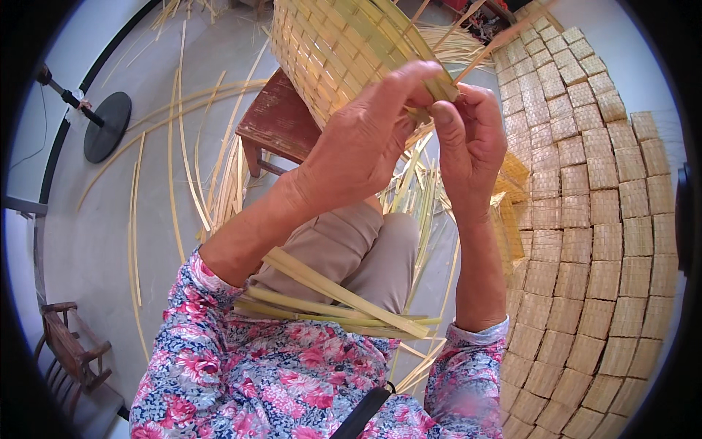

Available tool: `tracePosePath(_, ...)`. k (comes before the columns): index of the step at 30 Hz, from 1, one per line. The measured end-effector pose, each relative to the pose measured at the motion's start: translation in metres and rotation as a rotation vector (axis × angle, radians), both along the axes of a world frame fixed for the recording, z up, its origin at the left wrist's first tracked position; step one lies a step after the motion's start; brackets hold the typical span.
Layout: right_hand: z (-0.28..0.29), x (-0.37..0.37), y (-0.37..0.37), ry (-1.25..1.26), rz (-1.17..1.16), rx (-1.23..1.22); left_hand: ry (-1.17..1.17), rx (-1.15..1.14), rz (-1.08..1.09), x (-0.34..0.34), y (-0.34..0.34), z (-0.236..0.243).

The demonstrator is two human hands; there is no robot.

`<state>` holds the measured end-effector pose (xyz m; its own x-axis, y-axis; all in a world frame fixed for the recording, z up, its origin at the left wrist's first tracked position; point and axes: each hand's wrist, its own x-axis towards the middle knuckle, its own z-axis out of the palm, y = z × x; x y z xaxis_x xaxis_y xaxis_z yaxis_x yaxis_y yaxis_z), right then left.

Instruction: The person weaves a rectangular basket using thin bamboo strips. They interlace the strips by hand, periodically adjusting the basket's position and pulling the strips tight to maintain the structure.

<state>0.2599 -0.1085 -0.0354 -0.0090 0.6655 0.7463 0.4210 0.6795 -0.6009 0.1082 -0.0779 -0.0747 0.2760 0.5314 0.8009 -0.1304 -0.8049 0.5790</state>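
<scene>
A pale yellow-green woven bamboo basket (329, 58) leans at the top middle, its rim pointing toward my hands. My left hand (365, 135) is closed on the basket's rim, thumb and fingers pressed around the edge. Right beside it, my right hand (475, 139) pinches at the same edge with thumb and forefinger. A thin bamboo strip (504, 35), partly blurred, runs up and right from that pinch. My fingers hide the exact spot where strip and rim meet. Across my lap lie several flat bamboo strips (344, 293).
A worn red wooden stool (278, 117) stands beneath the basket. Stacked woven pieces (585, 219) fill the right side. Loose strips (175, 168) are strewn over the grey floor. At the left are a round black stand base (107, 127) and a small wooden chair (69, 351).
</scene>
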Motion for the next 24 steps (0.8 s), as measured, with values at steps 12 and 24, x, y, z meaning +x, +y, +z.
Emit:
tracePosePath(12, -0.014, 0.114, 0.016, 0.435, -0.095, -0.3, 0.082, -0.244, 0.267, -0.074, 0.054, 0.013)
tracePosePath(24, -0.072, 0.14, -0.063, 0.649, -0.429, -0.511, -0.044, -0.551, 0.124, -0.151, 0.176, -0.048)
